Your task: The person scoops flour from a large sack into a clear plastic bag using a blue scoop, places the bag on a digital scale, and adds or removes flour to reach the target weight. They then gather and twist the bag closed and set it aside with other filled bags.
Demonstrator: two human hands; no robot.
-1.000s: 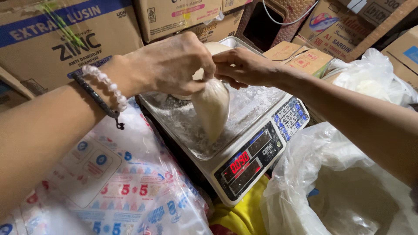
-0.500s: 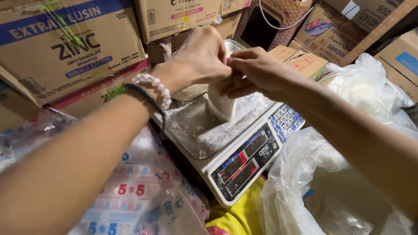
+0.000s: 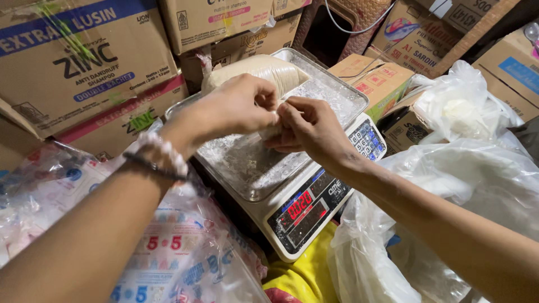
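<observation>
Raised bag (image 3: pixel 264 70) now apparently beyond both hands.

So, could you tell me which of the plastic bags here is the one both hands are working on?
It is the small bag of pale grain lying on the scale tray, pinched by the left hand and right hand; the large white bags sit untouched at the right.

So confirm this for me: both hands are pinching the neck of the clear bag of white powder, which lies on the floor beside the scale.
Not quite. The left hand and right hand do pinch the neck of the clear bag of white powder, but the head view shows it lying on the metal tray of the scale, not on the floor beside it.
</observation>
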